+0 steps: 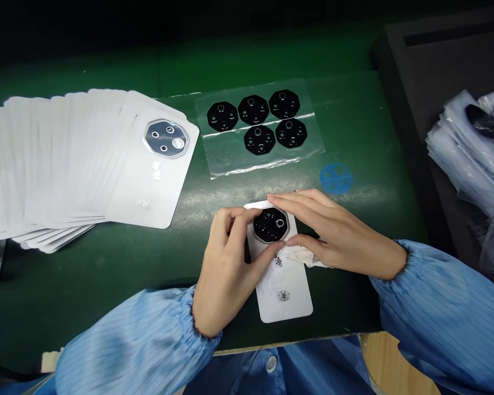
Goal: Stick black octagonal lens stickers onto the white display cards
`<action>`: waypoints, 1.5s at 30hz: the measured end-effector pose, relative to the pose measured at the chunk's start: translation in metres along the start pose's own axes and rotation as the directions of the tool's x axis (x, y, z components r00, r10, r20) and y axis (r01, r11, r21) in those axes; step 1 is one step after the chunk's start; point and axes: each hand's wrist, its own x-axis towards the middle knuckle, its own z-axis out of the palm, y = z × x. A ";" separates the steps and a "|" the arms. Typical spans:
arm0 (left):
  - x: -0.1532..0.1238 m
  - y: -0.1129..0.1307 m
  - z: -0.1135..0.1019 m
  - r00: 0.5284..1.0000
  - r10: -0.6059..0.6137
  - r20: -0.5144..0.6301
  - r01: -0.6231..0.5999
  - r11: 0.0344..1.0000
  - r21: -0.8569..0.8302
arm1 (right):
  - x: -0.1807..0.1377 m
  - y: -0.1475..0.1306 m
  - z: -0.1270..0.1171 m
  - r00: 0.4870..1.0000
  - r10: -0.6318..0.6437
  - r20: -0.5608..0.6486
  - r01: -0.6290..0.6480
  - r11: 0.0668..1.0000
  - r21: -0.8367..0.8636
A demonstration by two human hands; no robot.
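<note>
A white phone back panel [286, 280] with small dark print lies in front of me. Near its top end sits a black octagonal lens cover [267, 227] with small holes and one silver ring. My left hand [234, 258] is closed about this cover, index finger at its upper left edge and thumb at its lower right. From the other side, my right hand [333, 230] reaches over the panel, its fingers stretched to the top edge and thumb beside the cover. A crumpled white cloth [302, 255] is tucked under that thumb and palm.
At left, many white panels [66, 159] are fanned out in a stack. Several black lens covers [253, 109] lie on a clear film sheet [226, 159]. A blue film piece [336, 178] lies on the green mat. Bagged covers [473, 148] rest in a dark tray [436, 71].
</note>
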 end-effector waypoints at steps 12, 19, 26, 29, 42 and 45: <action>0.008 0.002 -0.004 0.990 -0.126 0.065 0.128 0.991 -0.028 | 0.000 0.001 0.000 1.000 -0.014 -0.019 0.013 1.000 -0.020; 0.004 0.006 -0.004 0.998 -0.059 0.016 0.059 0.998 -0.005 | 0.001 0.002 0.001 1.000 -0.019 -0.023 0.019 1.000 -0.011; 0.000 0.005 -0.007 0.998 0.050 0.046 -0.052 0.997 0.056 | 0.001 0.002 0.002 0.999 -0.032 -0.039 0.031 0.999 -0.004; 0.003 0.002 -0.009 0.986 0.142 0.086 -0.147 0.987 0.065 | 0.001 0.002 0.002 0.999 -0.033 -0.039 0.033 0.999 -0.008; 0.007 -0.005 -0.011 0.965 0.245 0.098 -0.254 0.962 0.099 | -0.001 0.001 0.001 0.999 -0.031 -0.034 0.031 0.999 -0.021; 0.007 -0.006 -0.013 0.953 0.280 0.112 -0.287 0.956 0.059 | 0.000 0.001 0.001 0.999 -0.032 -0.035 0.031 0.999 -0.022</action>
